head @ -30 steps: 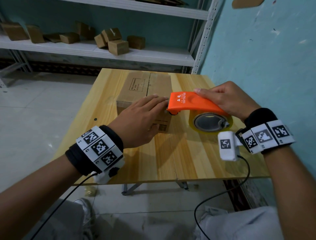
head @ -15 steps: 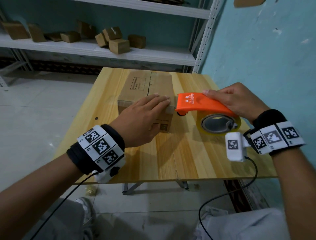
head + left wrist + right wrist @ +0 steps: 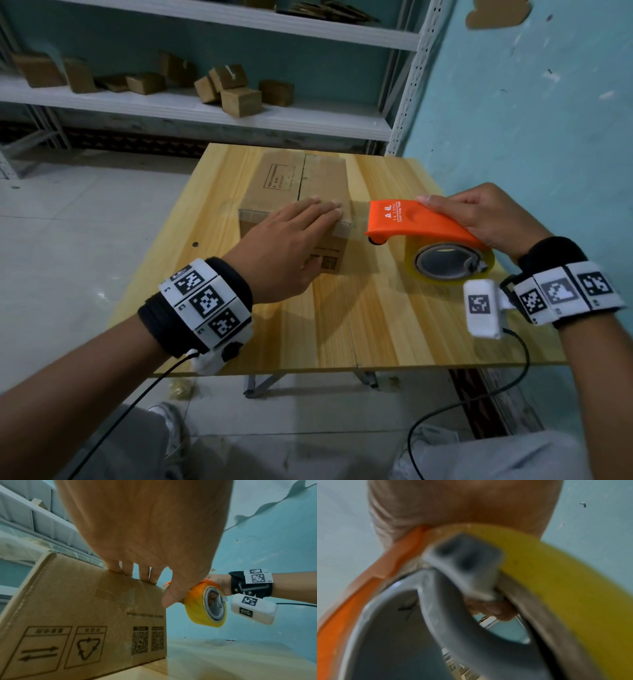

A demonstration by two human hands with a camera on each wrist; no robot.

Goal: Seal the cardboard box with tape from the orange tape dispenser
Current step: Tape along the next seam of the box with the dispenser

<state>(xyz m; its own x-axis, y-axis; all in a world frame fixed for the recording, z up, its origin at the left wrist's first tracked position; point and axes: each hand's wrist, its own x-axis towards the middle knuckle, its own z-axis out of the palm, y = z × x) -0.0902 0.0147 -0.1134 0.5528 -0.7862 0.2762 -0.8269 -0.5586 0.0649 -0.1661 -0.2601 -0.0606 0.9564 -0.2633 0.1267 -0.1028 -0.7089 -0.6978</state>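
A brown cardboard box [image 3: 294, 185] [image 3: 72, 615] lies on the wooden table [image 3: 376, 325], its top flaps closed with a seam down the middle. My left hand [image 3: 291, 240] [image 3: 137, 534] lies flat on the box's near right corner, fingers straight, fingertips at the top edge. To the right of the box, my right hand [image 3: 479, 216] grips the orange tape dispenser [image 3: 411, 222] [image 3: 204, 588] [image 3: 359, 588] from above. Its yellowish tape roll [image 3: 448, 263] [image 3: 205, 605] [image 3: 556, 574] hangs above the table. The dispenser's front end is a short gap from the box's right edge.
A white metal shelf [image 3: 205, 106] behind the table carries several small cardboard boxes [image 3: 239, 99]. A blue wall [image 3: 531, 120] runs close along the table's right side. Cables hang from both wrist cameras below the table's front edge [image 3: 342, 368].
My right hand has drawn the dispenser to the right, away from the box's near right corner where it touched. The left hand has stayed flat on the box.
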